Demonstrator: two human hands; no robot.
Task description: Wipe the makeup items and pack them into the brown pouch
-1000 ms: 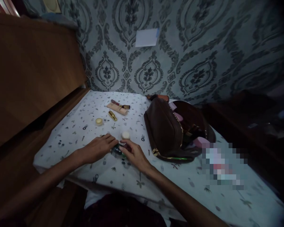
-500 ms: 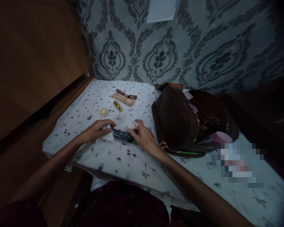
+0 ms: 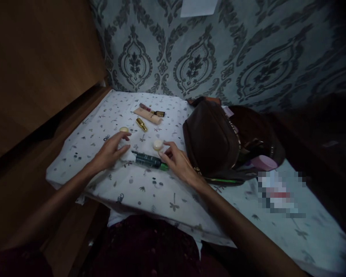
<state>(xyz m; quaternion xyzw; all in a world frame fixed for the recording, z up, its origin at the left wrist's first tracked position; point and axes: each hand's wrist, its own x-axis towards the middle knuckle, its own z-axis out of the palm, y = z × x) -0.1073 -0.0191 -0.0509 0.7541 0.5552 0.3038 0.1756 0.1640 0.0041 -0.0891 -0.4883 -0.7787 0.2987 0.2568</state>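
Note:
My left hand (image 3: pixel 111 152) has its thumb and fingers spread, with a pale white shape (image 3: pixel 128 154) close by that I cannot make out. In front of my right hand (image 3: pixel 177 161) lies a dark green bottle (image 3: pixel 148 160) with a bright green end. The right fingers are apart, near a small round cream-coloured jar (image 3: pixel 157 144) standing just behind the bottle; whether they touch it I cannot tell. Beyond the left fingers a small yellowish round jar (image 3: pixel 123 129) is partly hidden. A gold lipstick tube (image 3: pixel 141 124) lies further back.
Behind the lipstick lie a peach squeeze tube (image 3: pixel 148 115) and a lip gloss tube (image 3: pixel 158 113). An unzipped brown bag (image 3: pixel 209 140) stands to the right, a pink cylinder (image 3: pixel 263 163) at its opening. The patterned cloth (image 3: pixel 158 200) covers the table; a wooden cabinet (image 3: pixel 40 69) rises at left.
Both hands have drawn away from the dark green bottle, which now lies on the cloth. The right fingers have come off the cream-coloured jar's front. The view has shifted slightly.

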